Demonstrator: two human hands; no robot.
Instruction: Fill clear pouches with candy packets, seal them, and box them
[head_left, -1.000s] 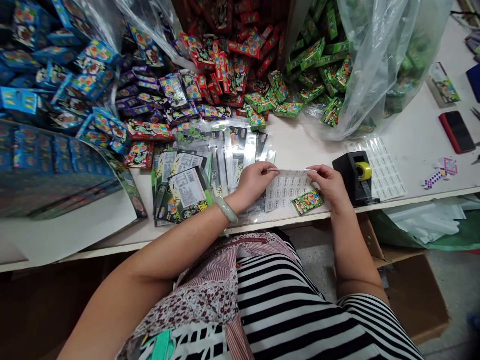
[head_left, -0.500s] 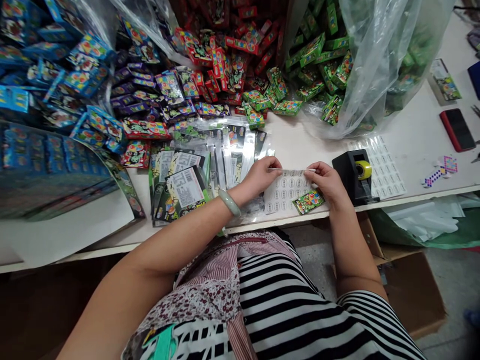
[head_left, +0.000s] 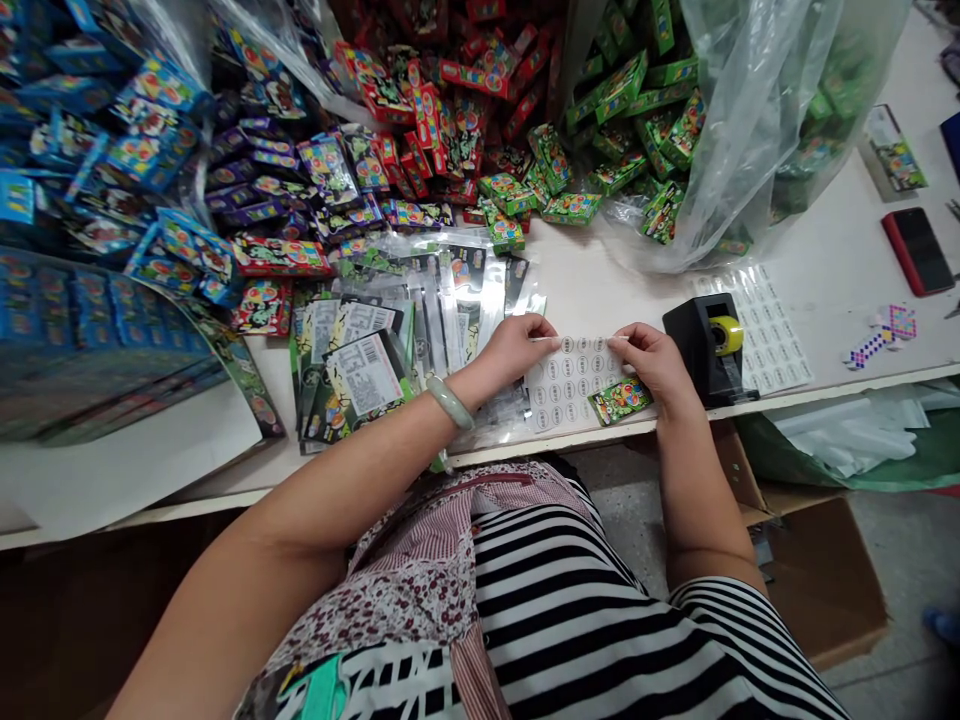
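A white sheet of round printed stickers (head_left: 568, 378) lies near the table's front edge. My left hand (head_left: 529, 340) pinches its far left corner between thumb and fingers. At the far right corner my right hand (head_left: 643, 352) pinches the same sheet. On the sheet's right part, just below my right hand, rests a small green printed box (head_left: 621, 401). Left of the sheet, beside my left forearm, lie several clear bags with black printed cards (head_left: 364, 375).
Piles of small blue boxes (head_left: 161, 150), purple boxes (head_left: 255, 165), red boxes (head_left: 472, 120) and green boxes (head_left: 615, 90) line the back. To the right stand a black tape dispenser (head_left: 697, 350), another sticker sheet (head_left: 776, 335) and a red-cased phone (head_left: 919, 250).
The sheet's far edge, a thin raised line between my hands before, now lies flatter, showing its top row of stickers. Both hands stay at its corners. The view has shifted slightly.
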